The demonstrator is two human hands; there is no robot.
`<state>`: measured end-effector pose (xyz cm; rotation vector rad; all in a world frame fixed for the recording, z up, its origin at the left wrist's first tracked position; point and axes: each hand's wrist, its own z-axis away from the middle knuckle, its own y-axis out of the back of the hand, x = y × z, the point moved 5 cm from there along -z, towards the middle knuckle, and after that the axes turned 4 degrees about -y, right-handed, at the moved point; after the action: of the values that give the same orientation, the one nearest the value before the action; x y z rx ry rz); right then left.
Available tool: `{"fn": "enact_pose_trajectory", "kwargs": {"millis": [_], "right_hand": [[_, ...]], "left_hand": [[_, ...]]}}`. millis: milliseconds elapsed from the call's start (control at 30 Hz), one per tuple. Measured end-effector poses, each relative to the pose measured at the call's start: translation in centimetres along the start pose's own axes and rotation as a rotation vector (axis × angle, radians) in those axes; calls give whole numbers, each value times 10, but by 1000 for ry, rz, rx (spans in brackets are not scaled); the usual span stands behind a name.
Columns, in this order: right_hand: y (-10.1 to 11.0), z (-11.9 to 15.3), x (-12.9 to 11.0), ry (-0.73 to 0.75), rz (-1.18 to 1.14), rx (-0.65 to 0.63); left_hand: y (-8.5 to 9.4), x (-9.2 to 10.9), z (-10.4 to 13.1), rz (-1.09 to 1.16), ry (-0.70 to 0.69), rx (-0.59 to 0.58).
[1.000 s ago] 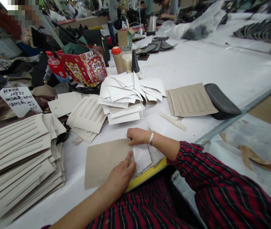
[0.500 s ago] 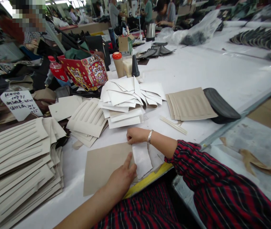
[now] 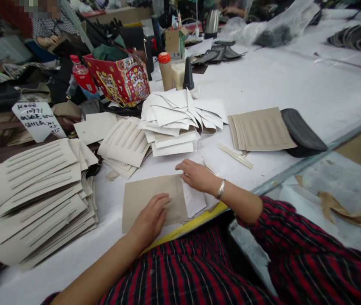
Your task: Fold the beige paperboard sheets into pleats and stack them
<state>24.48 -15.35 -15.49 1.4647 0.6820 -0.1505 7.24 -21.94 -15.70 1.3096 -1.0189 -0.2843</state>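
A flat beige leather piece (image 3: pixel 148 195) lies on the white table (image 3: pixel 282 89) in front of me. My left hand (image 3: pixel 150 220) rests palm down on its near edge, fingers spread. My right hand (image 3: pixel 197 176) lies at the piece's right edge, over a white paper piece (image 3: pixel 194 202) that pokes out beneath it. A silver bracelet (image 3: pixel 220 189) circles my right wrist. Neither hand grips anything.
Stacks of slotted beige pieces (image 3: pixel 37 199) sit at left, a smaller stack (image 3: pixel 125 144) and a heap of white pieces (image 3: pixel 174 120) lie ahead. Ribbed beige sheets (image 3: pixel 261 129) and a black sole (image 3: pixel 302 133) are at right. A red patterned bag (image 3: pixel 121 80) and bottles stand behind.
My left hand slid left onto the beige piece and flattened. My right hand moved right and down along the piece's edge. The view shifted slightly.
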Motion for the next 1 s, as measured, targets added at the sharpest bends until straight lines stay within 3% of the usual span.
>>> {"fn": "enact_pose_trajectory", "kwargs": {"millis": [67, 100, 200, 300, 467, 600, 733, 867, 933, 1000], "right_hand": [[-8, 39, -14, 27, -74, 51], [-16, 57, -21, 39, -93, 56], [-43, 100, -41, 76, -37, 56], [-59, 118, -59, 126, 112, 65], [-63, 114, -81, 115, 288, 43], [-74, 107, -100, 145, 292, 56], [-88, 104, -105, 82, 223, 39], [-84, 105, -98, 15, 64, 72], [-79, 102, -94, -44, -38, 124], [-76, 95, -93, -90, -107, 179]], "left_hand": [[9, -7, 29, -26, -25, 128], [8, -8, 42, -61, -55, 126], [-6, -11, 65, -194, -136, -20], [-15, -12, 71, -274, -195, -175], [-13, -12, 76, -296, -259, -210], [-17, -12, 83, -260, -263, -183], [-12, -25, 103, -240, -208, -81], [12, -50, 135, -286, -69, 77], [22, -57, 137, -298, -1, 138], [25, -58, 124, -290, 41, 178]]}}
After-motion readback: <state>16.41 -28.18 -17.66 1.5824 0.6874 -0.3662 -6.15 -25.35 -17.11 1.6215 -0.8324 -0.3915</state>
